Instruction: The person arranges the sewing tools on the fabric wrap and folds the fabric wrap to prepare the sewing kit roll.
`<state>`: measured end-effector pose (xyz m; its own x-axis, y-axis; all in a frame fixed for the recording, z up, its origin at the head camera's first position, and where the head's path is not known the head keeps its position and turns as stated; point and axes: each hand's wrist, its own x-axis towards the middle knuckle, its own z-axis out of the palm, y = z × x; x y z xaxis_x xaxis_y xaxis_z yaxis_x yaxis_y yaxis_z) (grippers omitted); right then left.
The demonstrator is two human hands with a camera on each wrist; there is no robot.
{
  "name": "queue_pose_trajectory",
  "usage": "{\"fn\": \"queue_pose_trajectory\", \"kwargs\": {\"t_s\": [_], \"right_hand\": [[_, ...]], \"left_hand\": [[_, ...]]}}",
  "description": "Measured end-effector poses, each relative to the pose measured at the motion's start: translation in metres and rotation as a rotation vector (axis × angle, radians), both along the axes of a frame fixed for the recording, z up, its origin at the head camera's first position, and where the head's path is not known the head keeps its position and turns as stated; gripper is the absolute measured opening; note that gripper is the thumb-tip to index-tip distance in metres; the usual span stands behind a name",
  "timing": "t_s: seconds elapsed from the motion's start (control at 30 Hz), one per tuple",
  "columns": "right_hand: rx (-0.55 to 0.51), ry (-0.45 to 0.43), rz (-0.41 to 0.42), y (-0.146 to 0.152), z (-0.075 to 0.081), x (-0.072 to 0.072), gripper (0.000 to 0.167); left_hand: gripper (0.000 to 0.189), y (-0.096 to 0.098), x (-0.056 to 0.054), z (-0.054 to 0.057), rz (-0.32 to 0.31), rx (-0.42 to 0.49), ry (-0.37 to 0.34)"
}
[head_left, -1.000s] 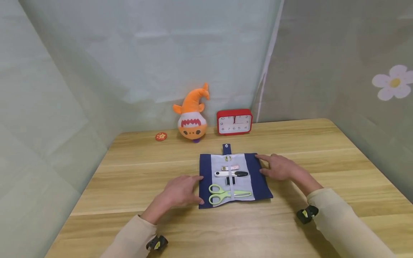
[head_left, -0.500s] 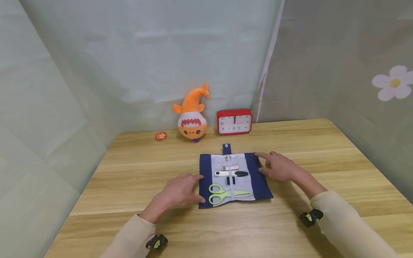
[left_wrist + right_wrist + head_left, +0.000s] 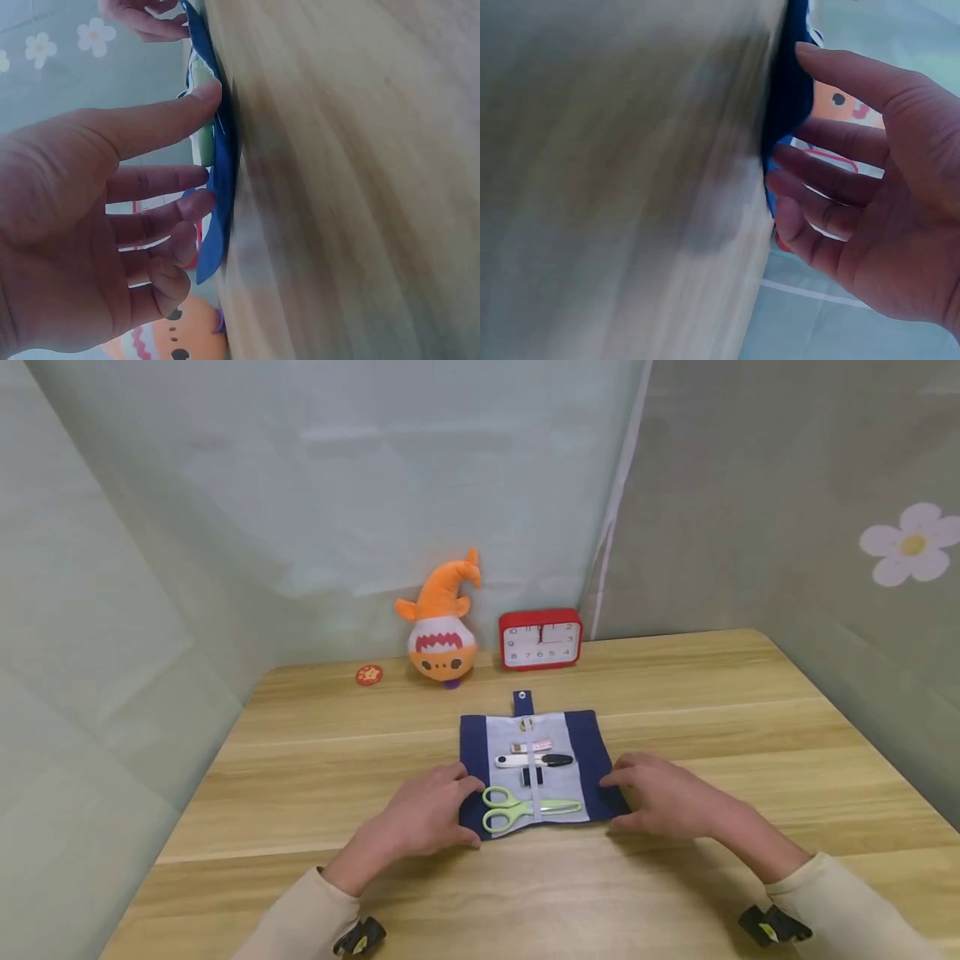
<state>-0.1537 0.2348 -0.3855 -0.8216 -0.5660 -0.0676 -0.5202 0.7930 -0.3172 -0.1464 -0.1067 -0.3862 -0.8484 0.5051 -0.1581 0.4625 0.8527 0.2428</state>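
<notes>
A navy sewing kit [image 3: 588, 752] lies spread out on the table, its pale inner panel facing up and a snap tab [image 3: 522, 705] at the far edge. Held under a light elastic band are green scissors [image 3: 562, 807], a small black item [image 3: 528, 777], a white-and-black tool [image 3: 557, 761] and a small pinkish piece [image 3: 540, 746]. My left hand [image 3: 423, 810] rests at the kit's left edge, its thumb by the near corner. At the right edge, my right hand [image 3: 667, 793] touches the cloth with relaxed fingers, its thumb by the near right corner.
An orange plush shark [image 3: 442, 647] leans on the back curtain. Beside it stands a red clock [image 3: 540, 642], and a round red disc [image 3: 369, 675] lies to the left. Curtains enclose the wooden table [image 3: 315, 727] at the back and sides.
My right hand has slid toward me along the kit's right edge, from the far corner to the near one. My left hand stays at the left edge. The head view has shifted slightly.
</notes>
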Motion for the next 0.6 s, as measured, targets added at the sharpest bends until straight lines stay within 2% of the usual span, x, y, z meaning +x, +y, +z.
{"fn": "queue_pose_trajectory", "kwargs": {"t_s": [0.2,0.33,0.47,0.6], "right_hand": [[0.019,0.084,0.030,0.000,-0.007,0.006,0.046],[0.030,0.166,0.050,0.000,-0.011,0.007,0.035],[0.002,0.207,0.064,0.001,-0.013,0.006,0.019],[-0.051,0.220,0.077,0.004,-0.013,0.003,0.012]], "left_hand": [[0.073,0.001,0.004,-0.001,0.027,-0.025,-0.015],[0.070,0.000,0.006,-0.004,0.026,-0.044,0.001],[0.060,-0.001,0.007,-0.004,-0.016,-0.053,0.039],[0.045,-0.003,0.008,-0.001,-0.066,-0.043,0.065]]}}
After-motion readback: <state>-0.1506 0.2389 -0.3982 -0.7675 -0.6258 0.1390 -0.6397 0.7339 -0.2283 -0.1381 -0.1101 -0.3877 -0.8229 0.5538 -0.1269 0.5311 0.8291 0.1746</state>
